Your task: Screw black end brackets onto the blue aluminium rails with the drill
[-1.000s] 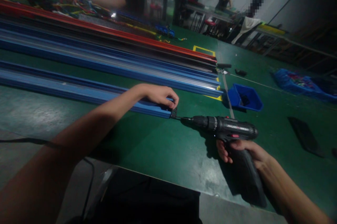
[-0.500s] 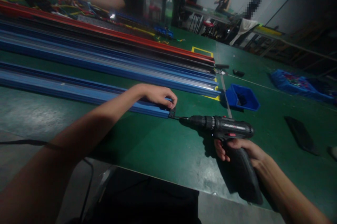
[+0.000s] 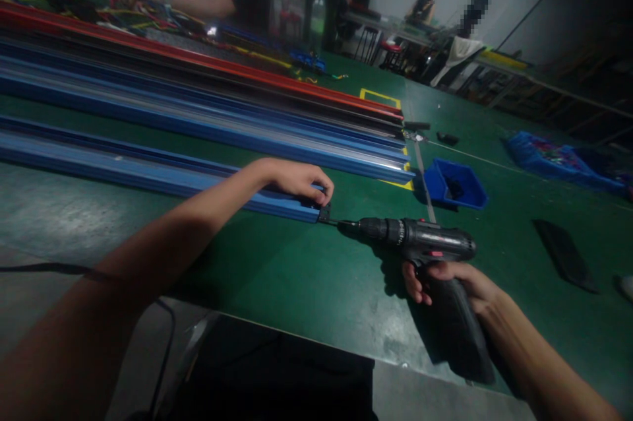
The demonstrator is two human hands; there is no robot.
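My right hand (image 3: 445,279) is wrapped round the grip of a black cordless drill (image 3: 435,239), which lies level over the green table and points left. Its long thin bit reaches a small black end piece (image 3: 324,212) at the right end of a blue metal rail (image 3: 284,208). Over that same end rests my left hand (image 3: 301,182), fingers curled down onto the rail beside the end piece. The fingertips partly hide where they touch. Whether the bit is turning cannot be seen.
Behind lie several long blue, black and red rails (image 3: 277,127). A blue bin (image 3: 455,183) with dark parts stands right of them. Further right are a flat black object (image 3: 565,256) and blue trays (image 3: 548,154). A co-worker's arm (image 3: 202,5) is across the table among wires.
Both hands, the drill and the blue rail stay in nearly the same place. In the background, a person has shifted slightly.
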